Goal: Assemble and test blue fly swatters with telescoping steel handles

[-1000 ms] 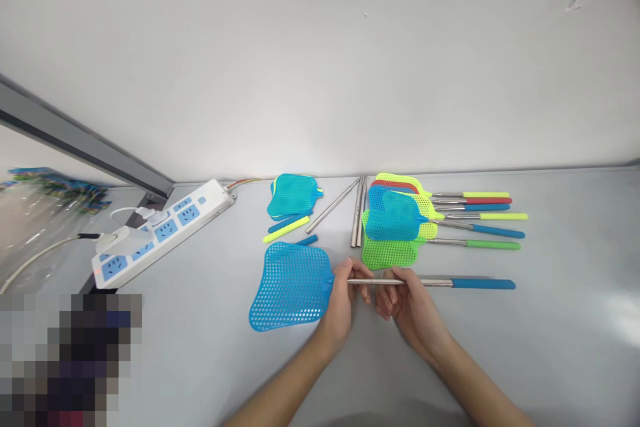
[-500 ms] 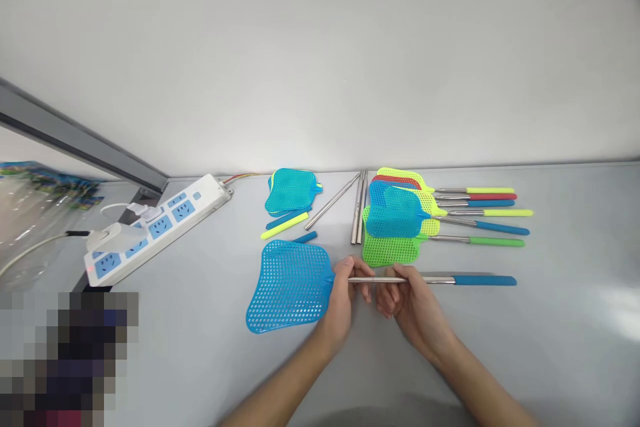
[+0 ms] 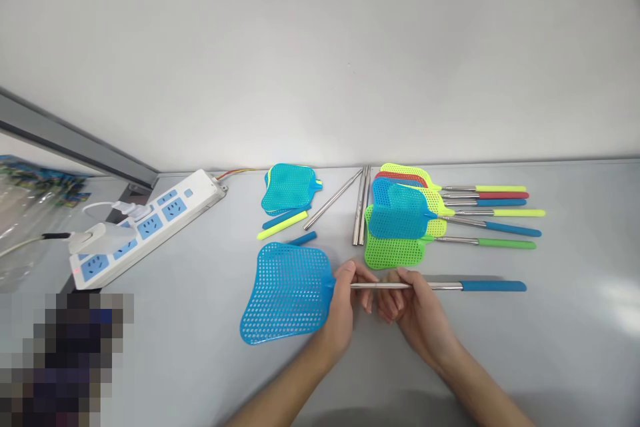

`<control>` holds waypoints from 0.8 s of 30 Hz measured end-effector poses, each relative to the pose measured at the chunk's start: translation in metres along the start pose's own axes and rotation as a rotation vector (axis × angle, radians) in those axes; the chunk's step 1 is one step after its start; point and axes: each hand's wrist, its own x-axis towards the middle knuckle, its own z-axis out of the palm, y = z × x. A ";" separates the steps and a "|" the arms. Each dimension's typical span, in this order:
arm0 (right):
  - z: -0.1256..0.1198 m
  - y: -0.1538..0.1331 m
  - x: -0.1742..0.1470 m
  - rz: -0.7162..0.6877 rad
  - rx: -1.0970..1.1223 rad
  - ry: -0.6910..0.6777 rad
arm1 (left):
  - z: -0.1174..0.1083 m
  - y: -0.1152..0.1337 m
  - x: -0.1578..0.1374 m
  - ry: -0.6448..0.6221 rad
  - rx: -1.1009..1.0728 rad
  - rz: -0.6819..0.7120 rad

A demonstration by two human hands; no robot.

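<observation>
A blue fly swatter [image 3: 287,293] with a perforated head, a metal rod and a blue grip sleeve is held level over the table by both hands. My left hand [image 3: 347,303] is closed around the rod just beside the swatter's head. Further right, my right hand [image 3: 413,300] pinches the middle of the rod, and the blue sleeve sticks out beyond it. Behind my hands lies an overlapping group of fly swatters [image 3: 397,253] in green, blue, yellow and red, their handles pointing right. Several loose metal rods [image 3: 359,207] rest left of that group.
Loose swatter heads [image 3: 289,188] lie at the back, with a yellow sleeve [image 3: 283,225] and blue sleeves in front of them. A white power strip [image 3: 150,227] with plugs and cables sits at the left. Clear plastic packaging [image 3: 30,220] is at the far left. A wall borders the table's back.
The view has shifted slightly, and the swatter appears a little larger and lower. Both hands keep the same hold on the rod.
</observation>
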 end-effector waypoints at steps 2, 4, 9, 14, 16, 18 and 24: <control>-0.001 0.002 0.000 -0.022 -0.011 -0.005 | -0.001 0.000 -0.001 -0.042 0.005 -0.027; -0.001 0.003 -0.001 -0.031 -0.013 -0.007 | -0.002 0.001 -0.003 -0.094 0.038 -0.052; 0.001 0.005 -0.004 -0.054 -0.070 -0.012 | -0.004 0.005 -0.008 -0.149 0.156 -0.097; 0.001 0.007 -0.005 -0.075 -0.133 0.000 | -0.005 0.004 -0.010 -0.166 0.160 -0.092; 0.001 0.008 -0.005 -0.075 -0.145 0.003 | -0.005 0.003 -0.010 -0.169 0.165 -0.086; 0.000 0.008 -0.004 -0.074 -0.137 0.003 | -0.005 0.003 -0.010 -0.179 0.164 -0.078; -0.001 0.007 -0.002 -0.080 -0.063 -0.025 | -0.001 0.003 -0.010 -0.180 0.148 -0.076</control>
